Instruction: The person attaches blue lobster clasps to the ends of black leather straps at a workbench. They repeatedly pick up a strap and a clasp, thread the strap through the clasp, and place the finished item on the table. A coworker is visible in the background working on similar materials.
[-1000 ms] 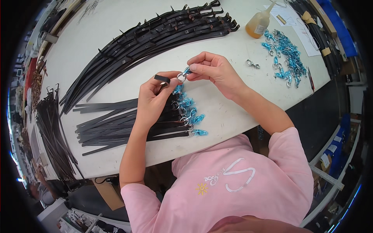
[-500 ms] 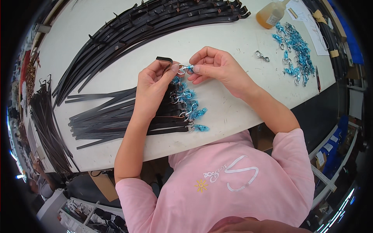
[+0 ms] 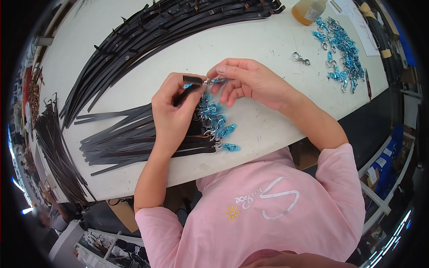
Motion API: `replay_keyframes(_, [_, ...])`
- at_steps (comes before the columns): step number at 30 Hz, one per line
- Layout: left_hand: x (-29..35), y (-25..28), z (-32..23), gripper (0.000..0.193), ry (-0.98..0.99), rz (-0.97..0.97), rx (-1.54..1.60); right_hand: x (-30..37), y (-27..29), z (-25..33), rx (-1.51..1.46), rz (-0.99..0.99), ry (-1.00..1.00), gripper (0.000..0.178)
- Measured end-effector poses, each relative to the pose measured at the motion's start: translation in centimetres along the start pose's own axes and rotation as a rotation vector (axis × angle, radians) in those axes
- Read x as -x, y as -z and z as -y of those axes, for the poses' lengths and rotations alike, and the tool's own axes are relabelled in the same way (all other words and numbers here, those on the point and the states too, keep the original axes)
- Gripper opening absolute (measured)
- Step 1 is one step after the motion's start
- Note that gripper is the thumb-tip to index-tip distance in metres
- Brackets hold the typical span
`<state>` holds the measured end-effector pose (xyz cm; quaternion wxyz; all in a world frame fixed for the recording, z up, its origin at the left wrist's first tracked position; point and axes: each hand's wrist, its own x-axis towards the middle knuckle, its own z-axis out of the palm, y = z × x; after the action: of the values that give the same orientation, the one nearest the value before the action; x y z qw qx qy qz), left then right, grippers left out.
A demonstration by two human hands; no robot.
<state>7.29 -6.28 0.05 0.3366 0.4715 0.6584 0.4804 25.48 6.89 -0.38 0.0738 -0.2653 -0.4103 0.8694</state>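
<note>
Black strap, its end bent over in a fold, is gripped in the left hand, with the thumb and fingers closed on it. Just to its right, the right hand has its fingertips drawn together on a small metal clip with a blue wrapper, while its lower fingers curl loosely. How the clip meets the strap is hard to tell (the fingers cover most of the join).

Beneath the left hand and wrist, more black straps lie side by side on the pale table, their loose ends spreading to the left. At their right ends sit blue-wrapped clips with metal rings. Out to the right of the hands is a bare metal clip, and farther right a heap of blue-wrapped hardware, with a slim red and dark tool just beside it. Beyond the heap stands a bottle of amber liquid, near some white papers. On the far side, a broad curved row of black straps stretches across; another bunch hangs over the left edge.
</note>
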Motion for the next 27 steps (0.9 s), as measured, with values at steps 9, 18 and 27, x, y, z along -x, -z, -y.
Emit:
replay_keyframes(9, [0.0,3.8,-3.7,0.042,-0.436,-0.147,-0.477,0.5,-0.3,0.5,0.201,-0.023,0.221,0.022])
replay_keyframes(18, [0.0,1.0,-1.2,0.014,-0.035,0.140,-0.044,0.7,-1.2,0.5,0.195,-0.006,0.218,0.023])
replay_keyframes(27, [-0.8,1.0,0.8,0.026,0.140,0.118,0.076,0.2,-1.0,0.1,0.219,-0.044,0.151,0.030])
